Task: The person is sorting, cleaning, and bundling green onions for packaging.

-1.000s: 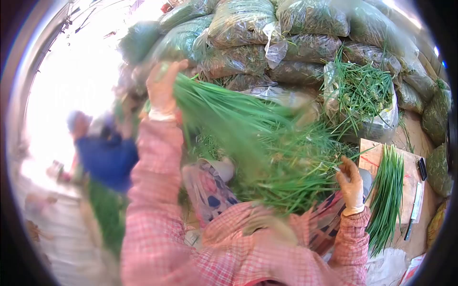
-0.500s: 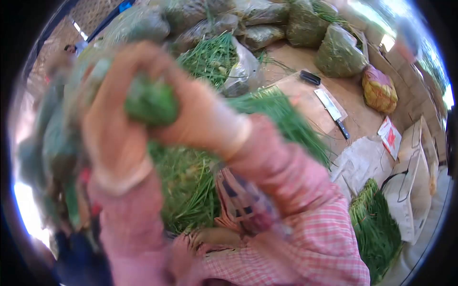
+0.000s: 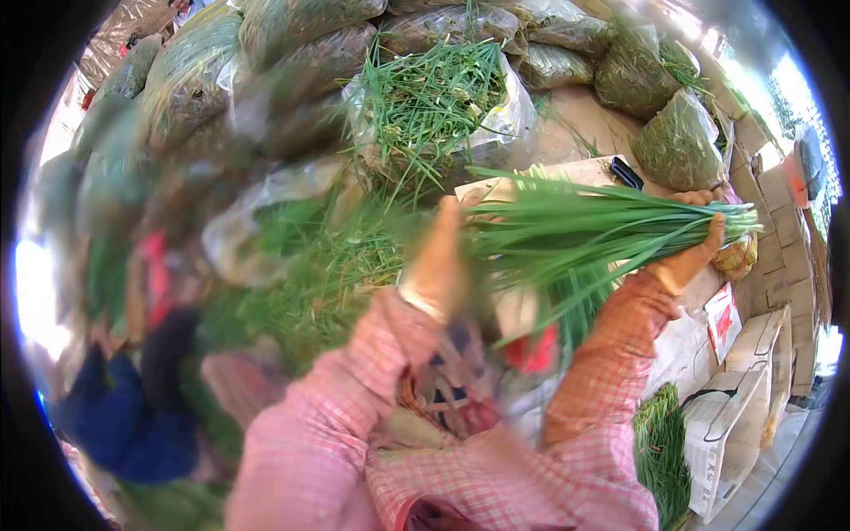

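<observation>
The right grip (image 3: 695, 257) is clenched around the pale stem end of a bunch of long green leaves (image 3: 602, 221), its fingers wrapped over the stems. The bunch is held up, roughly level, its pale ends to the right and its leaf tips to the left. The left grip (image 3: 436, 261) is at the leaf-tip end, blurred; whether it is grasping or just beside the leaves, I cannot tell. Below the held bunch are more green leaves (image 3: 580, 301) and a board (image 3: 472, 188), with a black object (image 3: 627, 173) near the board's far edge. Loose greens (image 3: 328, 283) lie to the left. On the far side stands an open plastic bag (image 3: 518, 106) heaped with green cuttings (image 3: 429, 97). At the near right, a white crate (image 3: 708, 451) is beside a green pile (image 3: 662, 451).
</observation>
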{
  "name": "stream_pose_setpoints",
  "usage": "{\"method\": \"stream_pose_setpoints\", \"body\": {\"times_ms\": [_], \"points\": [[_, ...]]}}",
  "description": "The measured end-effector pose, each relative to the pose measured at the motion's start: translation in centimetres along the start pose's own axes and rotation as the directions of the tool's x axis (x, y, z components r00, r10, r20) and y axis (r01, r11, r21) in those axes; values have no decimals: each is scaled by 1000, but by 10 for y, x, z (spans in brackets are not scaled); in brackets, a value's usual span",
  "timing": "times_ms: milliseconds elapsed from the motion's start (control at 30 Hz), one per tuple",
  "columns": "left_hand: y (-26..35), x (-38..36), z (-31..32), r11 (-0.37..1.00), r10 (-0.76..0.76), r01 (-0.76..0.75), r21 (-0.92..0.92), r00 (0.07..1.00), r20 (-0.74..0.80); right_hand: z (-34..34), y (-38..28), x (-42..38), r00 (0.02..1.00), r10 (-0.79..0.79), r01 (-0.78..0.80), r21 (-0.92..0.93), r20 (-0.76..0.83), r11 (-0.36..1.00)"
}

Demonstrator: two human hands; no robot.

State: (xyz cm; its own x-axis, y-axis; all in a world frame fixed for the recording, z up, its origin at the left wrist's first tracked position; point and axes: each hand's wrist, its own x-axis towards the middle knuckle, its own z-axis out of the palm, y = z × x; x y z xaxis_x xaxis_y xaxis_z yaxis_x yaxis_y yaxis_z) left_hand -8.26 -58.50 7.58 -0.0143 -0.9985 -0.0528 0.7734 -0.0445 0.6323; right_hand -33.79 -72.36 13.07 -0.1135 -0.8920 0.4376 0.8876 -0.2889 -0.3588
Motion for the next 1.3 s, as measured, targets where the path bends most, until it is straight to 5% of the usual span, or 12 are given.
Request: {"method": "stream_pose_setpoints", "body": {"times_ms": [67,100,367,533,633,767,833,900,1000,1133,1233,1300], "points": [[-31,9,30,984,155,-116,138,937,-314,12,27,-18,993,-60,55,-51,-101,997],[-34,15,44,967,11,-105,-231,928,-373,9,30,-20,992,-56,51,-44,-113,998],[-19,-1,14,916,-285,279,286,958,-24,-19,-101,35,979,172,-158,-128,108,979],[-31,-12,-32,933,-353,357,54,933,-72,26,-163,60,857,348,-502,-766,-380,401],[-36,-7,-34,944,-327,328,16,944,-48,2,-94,56,827,398,-408,-911,-396,-58],[-13,-4,-28,954,-293,297,54,954,-70,-101,24,41,850,520,-156,-984,-87,89],[3,1,-47,960,-221,234,153,970,-101,-73,67,37,825,559,118,-945,-78,-305],[31,0,-77,953,-105,151,264,978,-180,-74,109,31,813,535,413,-875,229,-253],[12,4,-176,405,228,186,895,928,-296,-113,130,10,758,589,553,-756,280,-351],[10,-17,-238,-454,41,276,847,956,-290,-188,125,18,747,606,632,-572,272,-522],[-9,-48,-264,-290,-140,338,895,910,-390,-187,108,73,834,552,373,-744,6,-555],[-11,-72,-253,-164,-214,320,933,912,-351,-119,151,70,845,509,338,-899,160,-278]]}}
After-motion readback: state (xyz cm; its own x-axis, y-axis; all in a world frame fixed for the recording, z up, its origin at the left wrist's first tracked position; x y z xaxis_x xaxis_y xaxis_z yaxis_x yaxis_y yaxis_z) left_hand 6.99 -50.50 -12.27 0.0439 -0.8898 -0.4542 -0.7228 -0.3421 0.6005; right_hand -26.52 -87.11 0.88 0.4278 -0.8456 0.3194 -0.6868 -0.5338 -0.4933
